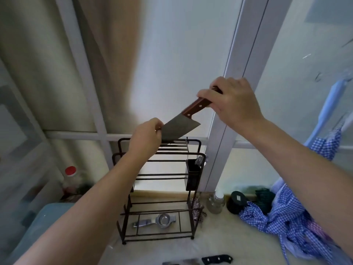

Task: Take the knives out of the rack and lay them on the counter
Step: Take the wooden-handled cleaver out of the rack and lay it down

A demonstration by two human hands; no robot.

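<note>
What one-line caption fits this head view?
Right hand and left hand lift cleaver above rack.

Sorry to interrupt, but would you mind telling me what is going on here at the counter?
A person is lifting a broad steel knife with a reddish-brown wooden handle out of the top of a dark metal wire rack. The right hand grips the handle, while the left hand pinches the blade's edge. The blade's tip is still down at the rack's top rails. A black-handled knife already lies on the pale counter in front of the rack.
</note>
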